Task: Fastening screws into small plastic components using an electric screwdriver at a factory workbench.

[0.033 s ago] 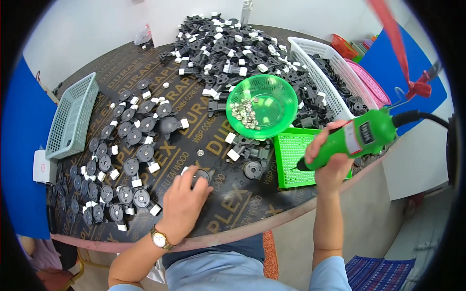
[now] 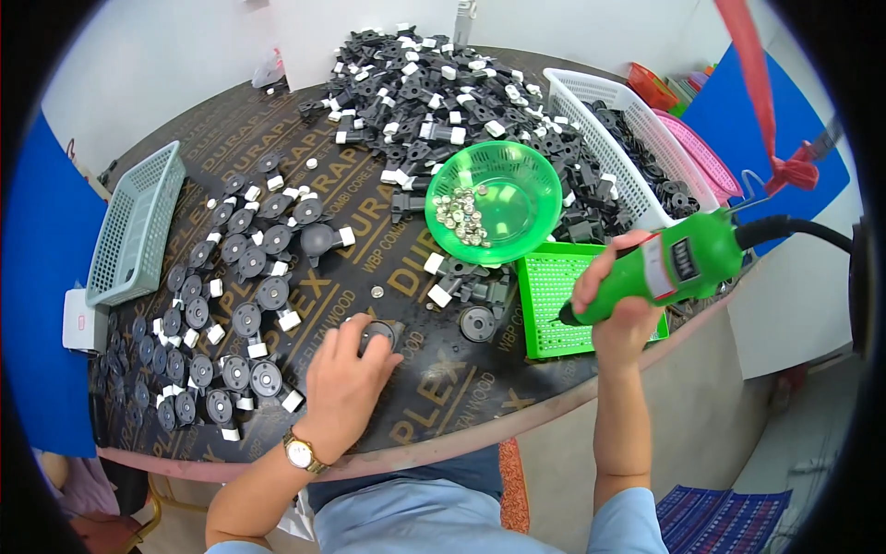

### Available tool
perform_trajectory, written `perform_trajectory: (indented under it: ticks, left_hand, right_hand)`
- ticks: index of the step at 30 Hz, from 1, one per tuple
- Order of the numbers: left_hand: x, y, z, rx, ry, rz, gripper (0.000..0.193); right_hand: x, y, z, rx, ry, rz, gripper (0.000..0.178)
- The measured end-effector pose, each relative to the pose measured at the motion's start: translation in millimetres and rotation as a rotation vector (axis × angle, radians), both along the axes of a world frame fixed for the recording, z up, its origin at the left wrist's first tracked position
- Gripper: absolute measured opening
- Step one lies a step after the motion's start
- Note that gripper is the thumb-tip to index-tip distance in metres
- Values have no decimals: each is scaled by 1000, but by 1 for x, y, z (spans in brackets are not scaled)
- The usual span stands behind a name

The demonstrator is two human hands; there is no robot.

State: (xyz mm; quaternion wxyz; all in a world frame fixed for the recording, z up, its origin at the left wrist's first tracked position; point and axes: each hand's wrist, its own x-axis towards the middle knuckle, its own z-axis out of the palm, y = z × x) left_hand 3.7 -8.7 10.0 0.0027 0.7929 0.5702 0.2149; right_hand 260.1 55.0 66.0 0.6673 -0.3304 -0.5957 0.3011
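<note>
My right hand [image 2: 616, 309] is wrapped round a green electric screwdriver [image 2: 666, 268], its dark tip pointing left over a green plastic tray [image 2: 554, 347]. Under the fingers of my left hand [image 2: 349, 374] lies a black wheel-like disc part [image 2: 377, 334], gripped at its edge against the table; the fingers partly hide it. Just beyond sits a small silver metal piece [image 2: 377, 292]. Another black disc part [image 2: 478, 323] rests between my two hands, touching black pieces with white ends. A green bowl [image 2: 540, 198] behind them contains several small silver metal pieces [image 2: 461, 217].
Rows of black discs with white tabs [image 2: 246, 319] cover the table's left side. A heap of black and white parts [image 2: 420, 92] rises at the back. White basket [image 2: 604, 152] stands right, pale green basket [image 2: 138, 226] far left. A red strap [image 2: 752, 74] and black cord [image 2: 803, 223] hang at right.
My right hand and the screwdriver have shifted slightly left. My left fingers have moved a little on the disc part, which stays in place.
</note>
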Motion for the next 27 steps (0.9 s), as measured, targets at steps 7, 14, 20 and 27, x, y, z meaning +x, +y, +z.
perform_trajectory:
  ticks: [7,14,20,27]
  left_hand:
    - [-12,1,4,-2,-24,-118,28]
    - [-17,-8,-6,-24,-94,-49,36]
    - [-16,-3,-3,6,-59,-45,35]
    - [-13,1,-1,14,-116,-11,36]
  right_hand:
    - [6,3,-19,-26,72,92,74]
    - [5,4,-18,-28,68,39,77]
    - [1,4,-17,-28,42,31,79]
    - [1,5,-19,-25,-1,45,75]
